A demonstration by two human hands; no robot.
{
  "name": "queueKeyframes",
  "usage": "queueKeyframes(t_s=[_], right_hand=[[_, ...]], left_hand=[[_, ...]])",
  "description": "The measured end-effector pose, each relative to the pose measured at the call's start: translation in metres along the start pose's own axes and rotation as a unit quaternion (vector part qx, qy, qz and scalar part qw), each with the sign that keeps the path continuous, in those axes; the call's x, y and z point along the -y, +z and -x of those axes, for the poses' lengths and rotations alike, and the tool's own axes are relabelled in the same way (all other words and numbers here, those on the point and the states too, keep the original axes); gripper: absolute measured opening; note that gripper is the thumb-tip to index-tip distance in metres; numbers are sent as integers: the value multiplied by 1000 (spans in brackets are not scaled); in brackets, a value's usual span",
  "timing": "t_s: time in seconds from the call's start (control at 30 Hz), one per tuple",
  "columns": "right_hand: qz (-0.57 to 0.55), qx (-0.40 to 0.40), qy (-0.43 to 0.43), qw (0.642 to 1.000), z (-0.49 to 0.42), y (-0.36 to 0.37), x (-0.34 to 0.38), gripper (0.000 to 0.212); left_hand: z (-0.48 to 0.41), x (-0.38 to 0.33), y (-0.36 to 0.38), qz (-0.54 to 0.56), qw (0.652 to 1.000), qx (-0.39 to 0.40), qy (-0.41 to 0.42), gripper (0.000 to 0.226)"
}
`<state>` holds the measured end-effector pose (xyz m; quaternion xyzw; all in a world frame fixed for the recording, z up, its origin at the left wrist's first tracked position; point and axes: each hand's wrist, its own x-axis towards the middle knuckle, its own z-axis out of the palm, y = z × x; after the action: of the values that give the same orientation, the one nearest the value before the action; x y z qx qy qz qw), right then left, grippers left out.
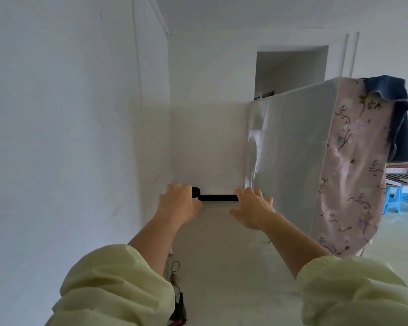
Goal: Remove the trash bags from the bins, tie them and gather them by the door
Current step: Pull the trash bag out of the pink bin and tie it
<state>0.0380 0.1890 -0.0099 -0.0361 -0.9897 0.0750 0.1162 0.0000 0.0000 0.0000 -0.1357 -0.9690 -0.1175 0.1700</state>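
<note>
By the wall (57, 137), black trash bag (218, 198) taut between left fingers (177, 187), curled round it, and right fingers (252, 192), grip unclear

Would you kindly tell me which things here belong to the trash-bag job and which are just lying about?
Job: black strip (probably a trash bag), left hand, right hand.
Lying about: upright mattress, floral sheet, blue cloth, blue stools, wooden bed frame.

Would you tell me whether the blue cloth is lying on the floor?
No, the blue cloth hangs over the top of the tall grey unit.
</note>
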Motion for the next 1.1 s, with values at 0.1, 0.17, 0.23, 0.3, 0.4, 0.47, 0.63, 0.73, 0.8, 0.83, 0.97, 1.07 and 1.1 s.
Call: queueKeyframes(t_s=[0.1, 0.17, 0.23, 0.3, 0.4, 0.47, 0.63, 0.73, 0.8, 0.83, 0.97, 1.07, 1.1], right_hand=[[4, -8, 4, 1000, -22, 6, -16, 52], [5, -1, 10, 1000, -42, 13, -26, 53], [6, 6, 11, 1000, -63, 22, -33, 56], [7, 9, 13, 1000, -90, 32, -40, 58], [2, 11, 14, 1000, -146, 49, -49, 55], [6, 10, 14, 1000, -189, 61, -55, 54], [2, 5, 16, 1000, -304, 87, -62, 59], [18, -1, 14, 1000, -370, 97, -72, 58], [20, -5, 20, 1000, -414, 110, -80, 57], [15, -9, 20, 1000, -432, 116, -83, 56], [30, -14, 10, 999, -518, 151, -98, 52], [54, -4, 4, 999, -590, 180, -117, 52], [62, -3, 1, 998, -622, 192, -127, 52]], left_hand=[[-23, -7, 16, -4, 1000, -12, 1, 41], [-42, -12, 29, -1, 1000, -8, 6, 40], [-62, -14, 45, -3, 1000, -1, 12, 42], [-89, -12, 61, -6, 1000, 3, 12, 44], [-144, -5, 89, -13, 1000, 4, 15, 45], [-184, 3, 106, -22, 1000, 9, 21, 43], [-297, 26, 146, -18, 999, 9, 27, 43], [-359, 29, 168, -9, 999, 14, 33, 40], [-399, 31, 186, -3, 999, 8, 38, 38], [-417, 33, 195, -4, 999, -1, 42, 37], [-496, 41, 243, -17, 999, -4, 41, 32], [-562, 47, 289, -22, 999, 16, 30, 36], [-591, 48, 308, -21, 999, 13, 25, 36]])
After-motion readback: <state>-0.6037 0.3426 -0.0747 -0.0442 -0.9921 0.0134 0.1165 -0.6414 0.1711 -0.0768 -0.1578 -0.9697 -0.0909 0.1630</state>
